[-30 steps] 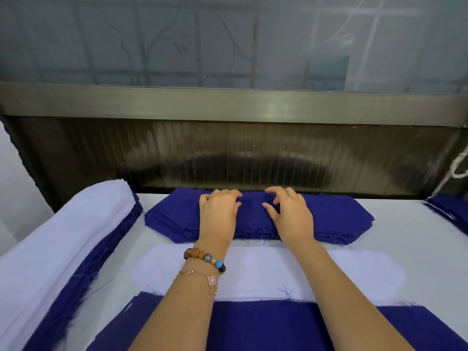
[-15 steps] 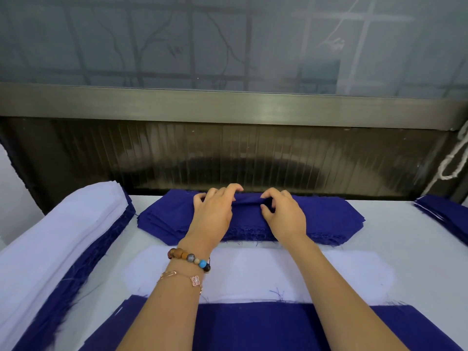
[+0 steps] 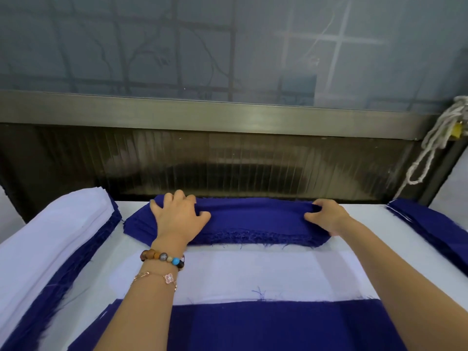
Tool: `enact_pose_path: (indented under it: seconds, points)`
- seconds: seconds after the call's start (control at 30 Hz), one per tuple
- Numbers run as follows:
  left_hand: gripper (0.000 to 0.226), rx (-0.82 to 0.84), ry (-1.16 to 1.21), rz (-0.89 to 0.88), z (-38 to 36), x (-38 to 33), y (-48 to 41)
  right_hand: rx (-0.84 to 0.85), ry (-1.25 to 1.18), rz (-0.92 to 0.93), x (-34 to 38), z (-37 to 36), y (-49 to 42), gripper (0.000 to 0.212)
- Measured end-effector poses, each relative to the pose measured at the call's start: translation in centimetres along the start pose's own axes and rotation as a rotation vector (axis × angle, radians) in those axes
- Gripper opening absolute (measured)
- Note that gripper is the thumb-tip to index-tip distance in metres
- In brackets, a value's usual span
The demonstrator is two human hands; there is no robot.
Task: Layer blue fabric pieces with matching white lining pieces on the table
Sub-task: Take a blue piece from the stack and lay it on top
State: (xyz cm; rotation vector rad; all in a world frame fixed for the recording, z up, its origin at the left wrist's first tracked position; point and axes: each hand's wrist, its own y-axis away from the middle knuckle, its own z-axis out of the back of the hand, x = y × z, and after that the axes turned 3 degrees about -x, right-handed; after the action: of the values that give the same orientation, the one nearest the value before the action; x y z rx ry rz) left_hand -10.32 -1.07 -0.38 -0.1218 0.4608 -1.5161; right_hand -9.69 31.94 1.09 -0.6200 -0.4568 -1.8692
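Observation:
A stack of blue fabric pieces (image 3: 255,224) lies at the far side of the table, its frayed edge facing me. My left hand (image 3: 178,219) grips the top blue piece near the stack's left end, and my right hand (image 3: 326,216) pinches the same piece near the right end. The top piece is bunched into a raised fold between the hands. A white lining piece (image 3: 240,274) lies flat in front of the stack, under my forearms. Closer to me a large blue piece (image 3: 266,325) overlaps the lining's near edge.
A tall pile of white lining over blue pieces (image 3: 48,239) runs along the left. More blue pieces (image 3: 430,224) sit at the right edge. A dark ribbed panel and metal rail (image 3: 228,117) close off the table's far side; a white cord (image 3: 435,138) hangs at right.
Both hands began together at the stack's middle and have slid apart, left hand leftward and right hand rightward, taking hold of the top blue piece and lifting it into a fold.

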Motion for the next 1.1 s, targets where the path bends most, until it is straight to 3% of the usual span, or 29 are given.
enact_pose_path:
  seconds: [0.37, 0.47, 0.53, 0.73, 0.87, 1.0, 1.1]
  points:
    - [0.051, 0.017, 0.056, 0.293, 2.2, 4.7, -0.5, -0.197, -0.170, -0.138, -3.3, 0.4, 0.2, 0.028]
    - [0.046, -0.038, 0.058, 0.306, 2.1, 4.4, -0.1, -0.285, 0.095, -0.112, -2.9, 0.6, 0.8, 0.037]
    - [0.038, -0.082, 0.073, 0.290, 2.1, 4.1, 0.1, -0.340, 0.132, -0.061, -2.9, 0.6, 1.4, 0.031]
    - [0.020, -0.231, 0.233, 0.249, 3.1, 3.7, 1.4, -0.378, -0.141, -0.019, -3.5, 1.5, 2.9, 0.043]
    - [0.017, -0.268, 0.440, 0.218, 5.3, 3.5, 2.0, -0.371, -0.291, 0.013, -3.9, 3.3, 3.9, 0.030]
    - [0.014, -0.222, 0.511, 0.174, 7.6, 4.5, 3.1, -0.372, -0.316, -0.005, -4.3, 4.6, 6.1, 0.046]
    - [0.020, -0.174, 0.485, 0.153, 8.5, 5.9, 5.2, -0.353, -0.318, 0.034, -5.1, 4.8, 8.3, 0.033]
